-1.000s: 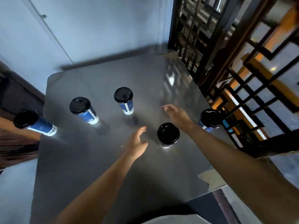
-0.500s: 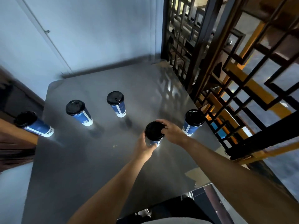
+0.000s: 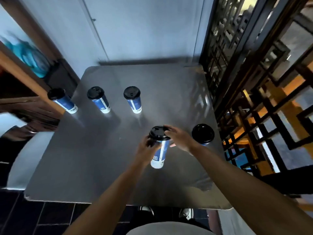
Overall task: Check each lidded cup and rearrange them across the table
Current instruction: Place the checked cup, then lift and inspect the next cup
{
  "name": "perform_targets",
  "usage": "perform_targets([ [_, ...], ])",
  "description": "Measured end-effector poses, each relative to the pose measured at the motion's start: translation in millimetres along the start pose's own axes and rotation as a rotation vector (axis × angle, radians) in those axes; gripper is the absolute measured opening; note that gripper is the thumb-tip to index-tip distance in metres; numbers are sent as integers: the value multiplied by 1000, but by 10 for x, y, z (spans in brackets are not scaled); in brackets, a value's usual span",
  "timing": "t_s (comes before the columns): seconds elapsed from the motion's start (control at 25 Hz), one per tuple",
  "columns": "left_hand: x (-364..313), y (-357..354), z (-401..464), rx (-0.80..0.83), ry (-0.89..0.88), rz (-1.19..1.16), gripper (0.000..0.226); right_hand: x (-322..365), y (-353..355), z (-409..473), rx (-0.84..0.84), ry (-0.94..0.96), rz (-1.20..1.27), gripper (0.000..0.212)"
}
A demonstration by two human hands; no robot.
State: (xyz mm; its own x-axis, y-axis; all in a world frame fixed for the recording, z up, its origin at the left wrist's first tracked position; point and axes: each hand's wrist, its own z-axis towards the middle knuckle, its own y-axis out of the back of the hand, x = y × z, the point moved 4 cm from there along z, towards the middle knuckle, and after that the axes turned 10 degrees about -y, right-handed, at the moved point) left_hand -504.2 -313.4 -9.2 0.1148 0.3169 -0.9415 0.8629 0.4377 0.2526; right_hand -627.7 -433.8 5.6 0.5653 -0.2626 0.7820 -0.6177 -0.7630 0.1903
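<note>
Several blue paper cups with black lids stand on a grey metal table [image 3: 88, 163]. My left hand [image 3: 146, 147] grips the side of the nearest cup [image 3: 160, 153], which is tilted with its lid [image 3: 158, 132] leaning away from me. My right hand [image 3: 177, 137] has its fingers on the rim of that lid. One cup [image 3: 202, 134] stands just right of my right hand. Three more stand in a row farther back: a left cup [image 3: 63, 100], a middle cup [image 3: 99, 100] and a right cup [image 3: 133, 99].
A dark lattice screen [image 3: 254, 82] runs along the table's right edge. A wooden cabinet [image 3: 25, 92] stands at the left, close to the left cup. A pale wall [image 3: 135, 28] is behind the table. My shoes [image 3: 186, 213] show below the near edge.
Both hands closed in on the nearest cup, and it now leans tilted in my left hand. The camera view swung left and back, showing more of the cabinet.
</note>
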Motion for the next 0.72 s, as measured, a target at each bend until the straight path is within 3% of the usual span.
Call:
perform_targets([
  [0.16, 98, 4, -142, -79, 152, -106, 15, -19, -8, -102, 7, 20, -41, 40],
  [0.32, 183, -94, -231, 81, 298, -443, 68, -87, -97, -151, -24, 22, -58, 29],
  [0.48, 140, -83, -333, 125, 402, -648, 50, -210, -237, -141, -23, -73, -5, 27],
  [0.64, 326, -43, -324, 105, 509, -622, 87, -352, -355, -120, -31, -141, 59, 37],
  [0.72, 390, -31, -337, 80, 545, -612, 90, -383, -393, -107, -37, -157, 62, 40],
])
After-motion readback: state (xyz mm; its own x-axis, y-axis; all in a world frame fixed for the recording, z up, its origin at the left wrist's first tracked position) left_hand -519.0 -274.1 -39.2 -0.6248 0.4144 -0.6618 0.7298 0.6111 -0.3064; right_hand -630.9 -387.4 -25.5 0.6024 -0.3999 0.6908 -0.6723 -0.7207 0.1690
